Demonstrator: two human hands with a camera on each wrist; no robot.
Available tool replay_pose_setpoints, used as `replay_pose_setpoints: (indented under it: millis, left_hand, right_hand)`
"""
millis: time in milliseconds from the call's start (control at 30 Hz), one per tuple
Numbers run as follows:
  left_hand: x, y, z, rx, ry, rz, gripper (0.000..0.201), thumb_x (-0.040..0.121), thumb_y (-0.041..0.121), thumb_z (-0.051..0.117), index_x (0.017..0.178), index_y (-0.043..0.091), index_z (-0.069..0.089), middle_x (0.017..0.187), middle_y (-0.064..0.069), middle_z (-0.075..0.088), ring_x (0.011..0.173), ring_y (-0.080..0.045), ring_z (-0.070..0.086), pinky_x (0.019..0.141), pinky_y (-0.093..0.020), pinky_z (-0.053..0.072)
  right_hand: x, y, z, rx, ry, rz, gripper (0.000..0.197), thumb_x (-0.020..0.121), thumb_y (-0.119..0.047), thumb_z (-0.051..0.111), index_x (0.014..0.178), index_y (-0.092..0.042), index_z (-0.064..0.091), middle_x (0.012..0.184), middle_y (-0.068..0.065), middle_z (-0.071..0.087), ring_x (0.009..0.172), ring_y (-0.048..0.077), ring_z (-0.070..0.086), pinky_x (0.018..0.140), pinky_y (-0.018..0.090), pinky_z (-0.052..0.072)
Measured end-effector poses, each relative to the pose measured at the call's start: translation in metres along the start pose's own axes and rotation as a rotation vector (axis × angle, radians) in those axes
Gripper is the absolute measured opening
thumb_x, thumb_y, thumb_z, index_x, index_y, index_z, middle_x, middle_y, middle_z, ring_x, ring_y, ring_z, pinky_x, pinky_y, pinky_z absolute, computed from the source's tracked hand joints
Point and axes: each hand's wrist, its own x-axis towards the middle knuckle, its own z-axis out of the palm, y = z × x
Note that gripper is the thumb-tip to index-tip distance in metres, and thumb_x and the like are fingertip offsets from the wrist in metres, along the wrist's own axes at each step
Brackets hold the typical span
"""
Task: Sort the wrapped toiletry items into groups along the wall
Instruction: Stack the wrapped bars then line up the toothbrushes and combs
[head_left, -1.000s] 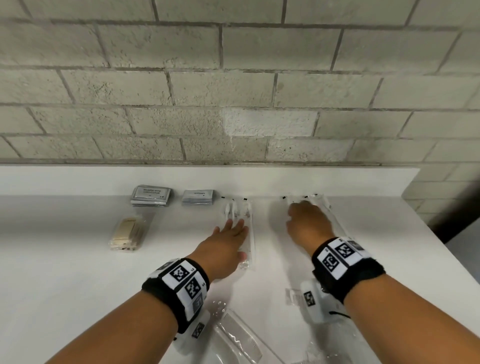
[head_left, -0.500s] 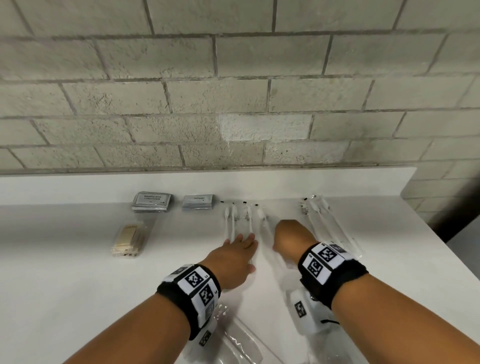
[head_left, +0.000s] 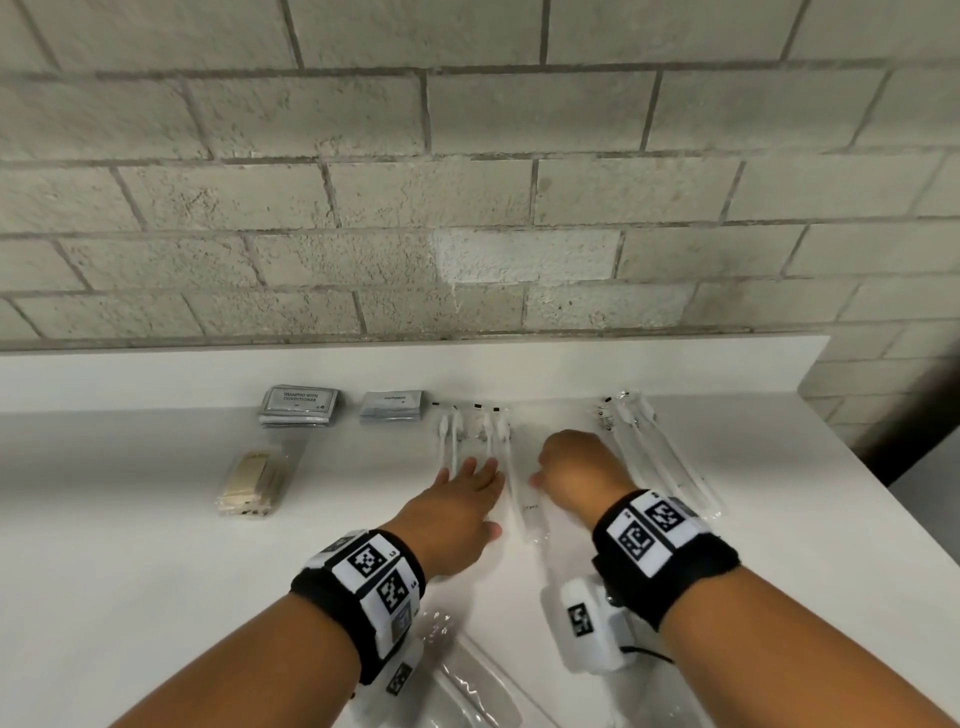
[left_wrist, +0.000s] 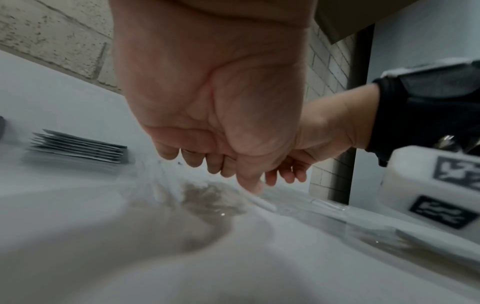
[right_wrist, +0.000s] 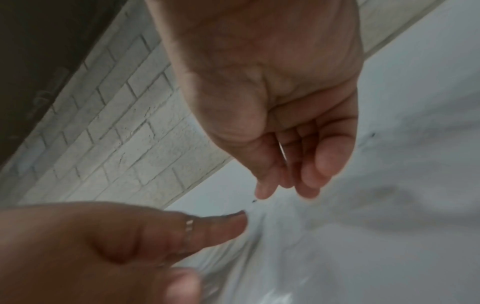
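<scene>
Along the wall lie grey shampoo sachets, smaller grey sachets, a left group of clear-wrapped toothbrushes and a right group. A tan wrapped packet sits nearer to me on the left. My left hand rests flat, fingers straight, on the lower ends of the left group. One wrapped toothbrush lies just right of that hand. My right hand hovers beside it with loosely curled fingers, holding nothing I can see.
The white counter ends at a right edge with a dark drop beyond. More clear wrappers lie under my wrists near the front. A block wall backs the counter above a low white upstand.
My right hand has come left and toward me from the right toothbrush group, bringing one wrapped toothbrush beside the left group. The left hand has barely moved.
</scene>
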Motion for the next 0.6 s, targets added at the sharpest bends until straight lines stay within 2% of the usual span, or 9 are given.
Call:
replay_pose_setpoints:
  millis: [100,200,267,300,367,433,500,533,600]
  left_hand:
    - [0.002,0.01,-0.002,-0.021,0.026,0.025,0.064,0.102,0.031,0.034,0.153,0.017,-0.001,0.16,0.004,-0.013,0.148,-0.015,-0.012,0.121,-0.033,-0.003]
    - [0.008,0.018,0.0,0.0,-0.009,0.042,0.064,0.102,0.033,0.035,0.153,0.016,0.0,0.161,0.001,-0.012,0.148,-0.016,-0.01,0.12,-0.034,-0.002]
    - [0.011,0.02,0.002,0.019,-0.052,0.027,0.063,0.102,0.032,0.033,0.153,0.014,0.001,0.161,0.0,-0.011,0.148,-0.017,-0.01,0.12,-0.034,-0.002]
    - [0.012,0.02,0.004,0.027,-0.07,0.018,0.063,0.102,0.032,0.033,0.153,0.014,0.001,0.161,0.0,-0.011,0.148,-0.017,-0.01,0.12,-0.034,-0.002]
    - [0.012,0.019,0.006,0.037,-0.087,0.009,0.062,0.103,0.031,0.033,0.153,0.014,0.001,0.161,0.0,-0.012,0.148,-0.017,-0.01,0.12,-0.035,-0.002]
    - [0.012,0.019,0.006,0.04,-0.084,0.006,0.062,0.103,0.03,0.033,0.153,0.014,0.001,0.161,0.0,-0.011,0.148,-0.017,-0.009,0.12,-0.035,-0.002]
    - [0.012,0.018,0.006,0.031,-0.081,0.004,0.061,0.102,0.029,0.033,0.153,0.014,0.002,0.161,0.0,-0.011,0.148,-0.017,-0.009,0.12,-0.035,-0.002]
    - [0.012,0.018,0.006,0.024,-0.08,0.003,0.061,0.102,0.028,0.033,0.153,0.014,0.002,0.161,0.0,-0.011,0.148,-0.017,-0.009,0.12,-0.035,-0.002]
    - [0.012,0.018,0.007,0.018,-0.074,0.004,0.061,0.102,0.028,0.034,0.153,0.014,0.003,0.161,0.0,-0.01,0.148,-0.017,-0.008,0.12,-0.035,-0.003]
  right_hand:
    - [-0.002,0.036,-0.016,-0.07,0.145,0.132,0.037,0.087,-0.009,0.046,0.121,-0.014,0.061,0.131,0.006,0.059,0.116,0.024,0.059,0.089,0.029,0.047]
    - [-0.005,0.064,-0.016,-0.159,0.054,0.224,0.054,0.088,-0.008,0.046,0.141,-0.016,0.045,0.156,-0.002,0.031,0.133,0.026,0.046,0.102,0.033,0.041]
    - [-0.002,0.075,-0.013,-0.246,-0.025,0.2,0.062,0.086,-0.016,0.053,0.145,-0.005,0.035,0.154,0.012,0.032,0.136,0.034,0.039,0.106,0.04,0.038]
    - [0.0,0.077,-0.015,-0.263,-0.086,0.202,0.058,0.087,-0.018,0.054,0.14,0.003,0.04,0.144,0.021,0.043,0.13,0.036,0.046,0.103,0.041,0.042]
    - [0.004,0.079,-0.016,-0.22,-0.15,0.194,0.052,0.09,-0.017,0.054,0.136,0.004,0.045,0.139,0.02,0.05,0.126,0.033,0.05,0.1,0.039,0.044]
    - [0.012,0.082,-0.013,-0.24,-0.13,0.141,0.073,0.088,-0.023,0.054,0.15,-0.01,0.018,0.159,0.006,0.017,0.145,0.024,0.022,0.117,0.039,0.021]
    - [0.017,0.078,-0.009,-0.345,-0.016,0.01,0.088,0.079,-0.032,0.056,0.153,-0.029,0.01,0.16,0.008,0.015,0.149,0.023,0.003,0.121,0.042,0.003]
    - [0.02,0.074,-0.007,-0.336,0.007,0.001,0.089,0.076,-0.029,0.056,0.153,-0.028,0.012,0.155,0.014,0.028,0.149,0.026,0.009,0.12,0.044,0.007]
    - [0.018,0.061,-0.008,-0.053,-0.015,0.098,0.058,0.085,-0.016,0.054,0.14,-0.006,0.039,0.131,0.021,0.055,0.13,0.034,0.047,0.107,0.041,0.038]
